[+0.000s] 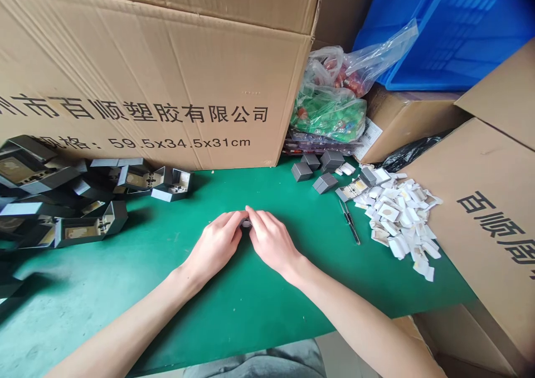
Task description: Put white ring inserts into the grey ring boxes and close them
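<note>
My left hand (218,243) and my right hand (271,240) meet fingertip to fingertip over the green table (234,305). Both are curled around one small grey part (246,223), of which only a sliver shows between the fingers. To the left lies a heap of dark grey open boxes (62,199). On the right are a few small grey blocks (320,171), a pile of small white inserts (401,216) and black tweezers (350,222).
A large printed cardboard carton (159,71) stands along the back. Clear bags of red and green parts (334,99) and a blue crate (451,27) sit at the back right. Another carton (485,216) flanks the right side.
</note>
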Demonstrator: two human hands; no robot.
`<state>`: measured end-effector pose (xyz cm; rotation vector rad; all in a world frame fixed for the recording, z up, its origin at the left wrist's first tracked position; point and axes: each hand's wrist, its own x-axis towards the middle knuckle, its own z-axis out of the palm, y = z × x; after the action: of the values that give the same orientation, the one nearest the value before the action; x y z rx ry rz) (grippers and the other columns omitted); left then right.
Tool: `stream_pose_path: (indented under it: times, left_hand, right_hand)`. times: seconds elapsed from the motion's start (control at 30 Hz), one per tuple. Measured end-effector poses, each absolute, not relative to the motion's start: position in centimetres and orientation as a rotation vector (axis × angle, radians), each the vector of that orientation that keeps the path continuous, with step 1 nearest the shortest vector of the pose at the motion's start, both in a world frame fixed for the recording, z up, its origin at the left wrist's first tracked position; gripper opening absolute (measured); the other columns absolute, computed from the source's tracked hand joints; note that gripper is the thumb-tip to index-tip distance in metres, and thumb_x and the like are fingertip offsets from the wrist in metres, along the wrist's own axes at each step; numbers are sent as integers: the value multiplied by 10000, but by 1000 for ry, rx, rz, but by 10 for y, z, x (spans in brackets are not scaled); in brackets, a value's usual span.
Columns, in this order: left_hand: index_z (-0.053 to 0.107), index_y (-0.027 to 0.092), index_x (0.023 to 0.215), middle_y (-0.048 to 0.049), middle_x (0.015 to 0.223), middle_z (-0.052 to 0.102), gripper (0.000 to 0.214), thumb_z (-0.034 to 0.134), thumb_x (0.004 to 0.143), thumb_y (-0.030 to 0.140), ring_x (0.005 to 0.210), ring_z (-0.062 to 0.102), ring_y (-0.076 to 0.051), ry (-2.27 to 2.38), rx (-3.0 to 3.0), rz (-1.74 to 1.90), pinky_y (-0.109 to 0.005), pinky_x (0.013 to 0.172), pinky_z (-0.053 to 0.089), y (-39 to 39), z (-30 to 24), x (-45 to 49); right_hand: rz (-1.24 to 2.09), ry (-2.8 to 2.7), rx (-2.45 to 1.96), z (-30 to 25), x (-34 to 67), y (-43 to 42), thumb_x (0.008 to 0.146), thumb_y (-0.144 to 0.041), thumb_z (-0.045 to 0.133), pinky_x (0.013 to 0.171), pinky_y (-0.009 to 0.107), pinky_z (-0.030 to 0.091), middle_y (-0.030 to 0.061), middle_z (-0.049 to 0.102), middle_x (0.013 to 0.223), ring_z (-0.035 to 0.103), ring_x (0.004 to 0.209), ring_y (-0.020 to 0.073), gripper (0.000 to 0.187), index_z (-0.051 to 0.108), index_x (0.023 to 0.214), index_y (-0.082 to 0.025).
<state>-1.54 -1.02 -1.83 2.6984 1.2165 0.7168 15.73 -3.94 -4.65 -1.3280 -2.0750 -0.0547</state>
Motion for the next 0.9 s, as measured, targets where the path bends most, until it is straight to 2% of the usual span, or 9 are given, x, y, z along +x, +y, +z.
stream_pose_path:
  times: [0.17, 0.33, 0.43, 0.5, 0.6, 0.7, 0.8, 0.83, 0.9]
  left_hand:
    - [577, 226, 1202, -63, 1033, 719, 371, 417, 908, 67, 960, 695, -227, 1214, 2721, 732, -300, 757, 540, -9, -19, -14]
    - [569, 209, 1265, -92, 1188, 698, 378, 402, 945, 97, 1040, 669, -238, 1131, 2680, 754, -343, 872, 529, -6, -21, -16]
    - [555, 203, 1309, -104, 1337, 643, 413, 399, 941, 100, 1197, 610, -258, 1058, 2635, 769, -377, 994, 485, -5, -22, -16]
    - [570, 201, 1275, -103, 1266, 673, 394, 424, 921, 108, 1143, 624, -263, 1074, 2540, 774, -380, 954, 489, -6, -20, -16]
    - [601, 207, 1106, -43, 906, 706, 247, 501, 884, 168, 775, 634, -214, 1223, 2244, 733, -324, 690, 475, -8, -11, -16]
    - [563, 222, 992, 16, 766, 647, 129, 576, 872, 268, 634, 553, -160, 1225, 1823, 745, -276, 585, 409, -10, 0, -16]
    - [516, 221, 961, -7, 898, 686, 194, 632, 861, 341, 783, 616, -170, 1082, 1458, 821, -273, 671, 462, -9, 6, -17]
    - [508, 221, 967, -24, 956, 696, 217, 638, 862, 359, 841, 635, -183, 1035, 1358, 837, -276, 684, 476, -9, 7, -17]
    - [509, 217, 1009, -62, 1041, 698, 256, 610, 884, 416, 897, 653, -207, 941, 1187, 854, -276, 646, 488, -7, 7, -17]
  right_hand:
    - [101, -2066, -1343, -38, 158, -39, 997, -116, 365, 941, 437, 598, 161, 685, 1213, 665, 1112, 270, 503, 443, 1494, -129]
    - [303, -1943, -1262, 10, 191, -77, 955, -291, 583, 911, 385, 612, 108, 642, 1348, 678, 1124, 234, 607, 396, 1530, -245]
    - [-7, -1559, -1362, 37, 250, -93, 946, -235, 578, 887, 353, 597, 61, 718, 1209, 720, 981, 184, 360, 642, 1298, -279]
    - [-274, -1318, -1428, 46, 305, -86, 928, -160, 538, 928, 368, 573, 77, 740, 1112, 718, 985, 188, 327, 692, 1208, -231]
    - [-425, -1211, -1797, 50, 390, -60, 821, -23, 505, 945, 339, 543, 142, 714, 1174, 697, 1058, 207, 496, 666, 1272, -150]
    - [-333, -1481, -2196, 47, 450, -36, 859, -61, 535, 1157, 324, 358, 213, 507, 1478, 460, 1402, 251, 604, 504, 1462, -56]
    - [-112, -1680, -2419, 38, 478, -22, 899, -112, 534, 1199, 330, 264, 216, 317, 1606, 190, 1539, 271, 696, 325, 1555, -13]
    - [-33, -1697, -2470, 34, 483, -19, 910, -152, 548, 1188, 344, 275, 208, 280, 1624, 155, 1548, 275, 729, 278, 1576, -32]
    - [97, -1718, -2528, 26, 491, -12, 921, -231, 579, 1133, 354, 335, 199, 281, 1626, 225, 1526, 277, 786, 216, 1603, -87]
